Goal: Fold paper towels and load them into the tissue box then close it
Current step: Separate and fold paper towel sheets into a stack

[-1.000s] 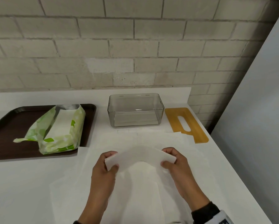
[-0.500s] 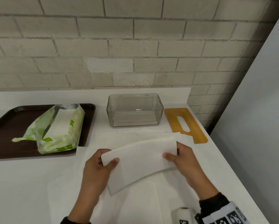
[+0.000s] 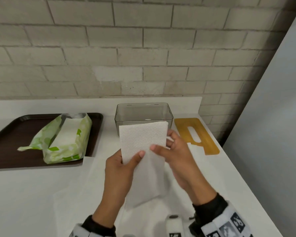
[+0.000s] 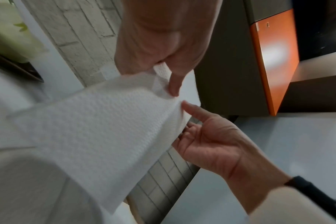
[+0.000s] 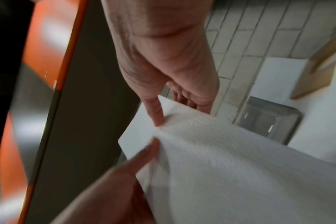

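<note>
A folded white paper towel (image 3: 142,139) stands on end above the counter, in front of the clear tissue box (image 3: 143,113). My left hand (image 3: 135,158) pinches its left edge, thumb on the near face. My right hand (image 3: 159,150) pinches the right edge, thumb on the front and fingers behind. The wrist views show the same towel (image 4: 96,128) (image 5: 240,166) held between both thumbs. The box (image 5: 267,121) is open with nothing in it. Its wooden lid (image 3: 195,134), with a slot, lies flat to the box's right.
A dark tray (image 3: 6,134) at the left holds a green paper towel package (image 3: 63,137), torn open. Loose unfolded towels (image 3: 92,185) lie spread on the white counter under my hands. A brick wall stands behind; the counter ends just right of the lid.
The towel has turned from a wide strip held at both ends to an upright, narrower fold. My hands have come close together and moved up toward the box.
</note>
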A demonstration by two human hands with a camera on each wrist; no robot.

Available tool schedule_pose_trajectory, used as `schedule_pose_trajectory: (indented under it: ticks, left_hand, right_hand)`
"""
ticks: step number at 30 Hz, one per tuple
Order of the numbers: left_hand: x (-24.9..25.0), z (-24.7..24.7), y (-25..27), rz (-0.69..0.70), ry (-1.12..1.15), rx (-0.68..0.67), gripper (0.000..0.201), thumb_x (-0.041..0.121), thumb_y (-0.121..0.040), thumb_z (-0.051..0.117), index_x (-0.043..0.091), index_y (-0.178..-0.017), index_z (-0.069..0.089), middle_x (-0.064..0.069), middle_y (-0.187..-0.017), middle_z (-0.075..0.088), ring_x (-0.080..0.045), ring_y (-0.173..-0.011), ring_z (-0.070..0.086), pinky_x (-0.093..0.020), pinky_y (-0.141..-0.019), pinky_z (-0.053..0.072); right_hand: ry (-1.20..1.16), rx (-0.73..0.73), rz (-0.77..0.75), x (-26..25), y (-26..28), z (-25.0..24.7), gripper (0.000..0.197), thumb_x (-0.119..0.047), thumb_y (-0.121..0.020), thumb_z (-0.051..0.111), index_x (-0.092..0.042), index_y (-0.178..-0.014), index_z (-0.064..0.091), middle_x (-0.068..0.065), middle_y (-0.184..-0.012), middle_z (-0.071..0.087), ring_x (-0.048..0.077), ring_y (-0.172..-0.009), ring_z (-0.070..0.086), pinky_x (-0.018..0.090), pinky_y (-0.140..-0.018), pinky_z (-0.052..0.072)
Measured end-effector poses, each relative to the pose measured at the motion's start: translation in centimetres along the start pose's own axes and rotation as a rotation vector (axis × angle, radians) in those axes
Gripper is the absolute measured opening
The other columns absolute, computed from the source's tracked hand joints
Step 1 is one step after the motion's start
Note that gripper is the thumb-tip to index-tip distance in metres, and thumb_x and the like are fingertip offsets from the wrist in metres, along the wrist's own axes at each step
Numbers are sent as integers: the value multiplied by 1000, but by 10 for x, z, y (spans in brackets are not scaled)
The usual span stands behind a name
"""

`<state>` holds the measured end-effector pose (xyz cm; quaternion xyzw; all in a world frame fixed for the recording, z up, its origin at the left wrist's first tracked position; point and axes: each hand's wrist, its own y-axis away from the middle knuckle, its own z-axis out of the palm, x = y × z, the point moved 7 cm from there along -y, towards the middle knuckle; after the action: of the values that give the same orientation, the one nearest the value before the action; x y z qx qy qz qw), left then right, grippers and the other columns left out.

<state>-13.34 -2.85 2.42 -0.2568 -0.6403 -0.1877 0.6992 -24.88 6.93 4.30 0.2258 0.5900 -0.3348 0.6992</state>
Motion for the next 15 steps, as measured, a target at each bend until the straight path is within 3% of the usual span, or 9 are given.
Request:
schedule_pose_trajectory:
  ticks: [2,6,10,12,15]
  left_hand:
    - [2,-3,0,62,-10,64,19,15,-81,71,33,-84,67,19,-78,73,-4,-77,69,-15,-64,53]
    - [15,-2,6,176,-38,109,31,8,-83,68,37,-91,61,20,-88,68,4,-84,66,-5,-64,48]
    - [8,2,11,199,-99,82,34,1,-87,61,31,-102,56,17,-97,64,11,-86,62,-3,-65,46]
    - [-6,4,12,149,-151,78,38,-4,-88,57,25,-110,49,16,-101,60,6,-86,61,0,-65,44]
    - [-17,7,17,96,-179,69,44,-5,-90,51,28,-118,39,19,-103,53,-1,-91,56,3,-65,42]
  right_hand:
    - [124,26,-1,13,6,6,28,-4,-84,65,-24,-103,61,0,-101,71,16,-93,68,33,-85,56]
    - [244,113,-172,2,11,9,29,-12,-88,62,-40,-95,56,-13,-102,67,3,-93,64,16,-77,53]
    - [313,156,-213,8,19,9,30,-15,-89,61,-37,-106,51,-17,-106,62,-3,-97,61,9,-78,51]
    - [359,164,-180,20,21,8,31,-16,-90,60,-36,-109,46,-17,-107,59,-2,-99,59,5,-76,49]
    - [425,173,-142,27,23,8,32,-19,-92,57,-33,-115,40,-13,-112,53,3,-103,55,1,-73,45]
